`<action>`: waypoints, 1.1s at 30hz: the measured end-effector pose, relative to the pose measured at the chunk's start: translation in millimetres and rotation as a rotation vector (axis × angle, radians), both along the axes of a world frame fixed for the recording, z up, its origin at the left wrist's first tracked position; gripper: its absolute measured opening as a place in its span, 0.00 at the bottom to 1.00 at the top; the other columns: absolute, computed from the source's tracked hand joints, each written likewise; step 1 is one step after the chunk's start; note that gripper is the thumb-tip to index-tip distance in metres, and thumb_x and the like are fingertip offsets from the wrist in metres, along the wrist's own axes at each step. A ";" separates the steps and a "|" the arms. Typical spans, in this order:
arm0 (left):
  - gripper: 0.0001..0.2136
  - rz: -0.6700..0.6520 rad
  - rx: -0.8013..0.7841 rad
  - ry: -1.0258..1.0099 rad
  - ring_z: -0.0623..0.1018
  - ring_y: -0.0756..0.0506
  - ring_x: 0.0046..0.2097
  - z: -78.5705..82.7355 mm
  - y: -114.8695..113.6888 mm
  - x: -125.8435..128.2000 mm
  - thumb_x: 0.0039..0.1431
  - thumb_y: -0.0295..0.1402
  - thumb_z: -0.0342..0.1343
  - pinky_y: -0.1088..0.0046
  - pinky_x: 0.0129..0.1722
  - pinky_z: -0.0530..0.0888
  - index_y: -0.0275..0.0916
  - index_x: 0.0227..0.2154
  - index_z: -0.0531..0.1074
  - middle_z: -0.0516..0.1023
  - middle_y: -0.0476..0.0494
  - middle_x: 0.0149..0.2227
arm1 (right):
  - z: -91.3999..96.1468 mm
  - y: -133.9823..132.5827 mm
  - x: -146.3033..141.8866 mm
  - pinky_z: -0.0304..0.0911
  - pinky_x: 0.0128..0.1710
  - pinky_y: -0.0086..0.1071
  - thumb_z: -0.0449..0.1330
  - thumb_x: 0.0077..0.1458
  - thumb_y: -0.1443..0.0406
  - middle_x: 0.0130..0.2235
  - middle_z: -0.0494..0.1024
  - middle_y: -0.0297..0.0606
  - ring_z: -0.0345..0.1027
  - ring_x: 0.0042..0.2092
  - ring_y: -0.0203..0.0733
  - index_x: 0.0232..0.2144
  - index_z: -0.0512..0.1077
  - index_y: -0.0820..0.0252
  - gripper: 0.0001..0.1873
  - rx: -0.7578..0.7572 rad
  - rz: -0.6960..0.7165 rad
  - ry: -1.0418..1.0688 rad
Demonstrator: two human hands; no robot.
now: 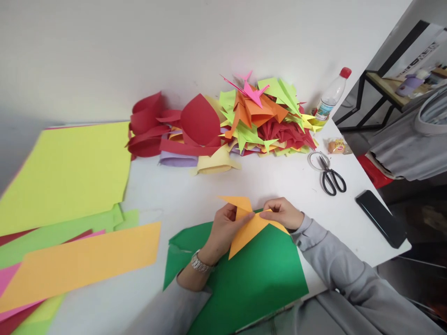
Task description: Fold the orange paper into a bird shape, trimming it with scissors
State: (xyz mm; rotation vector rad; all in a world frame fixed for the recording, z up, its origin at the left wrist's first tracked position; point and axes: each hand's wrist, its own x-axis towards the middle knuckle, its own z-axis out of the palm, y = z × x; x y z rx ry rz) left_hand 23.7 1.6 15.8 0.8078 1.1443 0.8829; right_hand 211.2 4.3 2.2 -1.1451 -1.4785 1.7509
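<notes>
Both hands grip a folded piece of orange paper (241, 237) above a large green sheet (258, 279). My left hand (223, 230), with a metal watch (201, 262) at its wrist, holds the paper's left part, its thumb pressed along the front. At the right part, my right hand (282, 213) pinches the paper between thumb and curled fingers. One pointed flap of the paper sticks out to the upper left, and a lower corner hangs down over the green sheet. Some fingertips are hidden behind the paper.
Folded paper shapes (258, 111) and rolled red paper (200, 120) are heaped along the wall. Flat coloured sheets (80, 177) lie at left. Scissors (331, 179), a black phone (380, 218), a wrapped snack (336, 146) and a bottle (328, 100) stand or lie at right.
</notes>
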 end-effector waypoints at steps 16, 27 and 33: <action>0.19 -0.093 -0.096 0.020 0.73 0.49 0.22 5.5 -2.5 -0.1 0.30 0.40 0.73 0.76 0.21 0.68 0.34 0.23 0.74 0.77 0.49 0.21 | -5.5 -1.8 -4.3 0.47 0.17 0.26 0.62 0.44 0.39 0.16 0.64 0.28 0.53 0.19 0.29 0.22 0.72 0.63 0.31 0.003 -0.026 -0.032; 0.20 0.058 -0.072 -0.023 0.74 0.48 0.25 -0.9 -1.3 -1.7 0.29 0.40 0.73 0.74 0.25 0.71 0.36 0.24 0.74 0.77 0.49 0.24 | 11.5 -0.4 -1.1 0.50 0.11 0.21 0.63 0.42 0.39 0.14 0.67 0.28 0.58 0.13 0.28 0.16 0.66 0.61 0.31 -0.159 -0.034 -0.046; 0.19 0.122 -0.078 -0.033 0.69 0.51 0.21 -3.0 -0.2 -2.4 0.35 0.46 0.69 0.76 0.22 0.67 0.37 0.17 0.69 0.69 0.53 0.17 | 6.5 -1.0 0.1 0.50 0.11 0.22 0.64 0.43 0.42 0.14 0.69 0.29 0.58 0.13 0.28 0.17 0.68 0.62 0.29 -0.191 -0.082 -0.013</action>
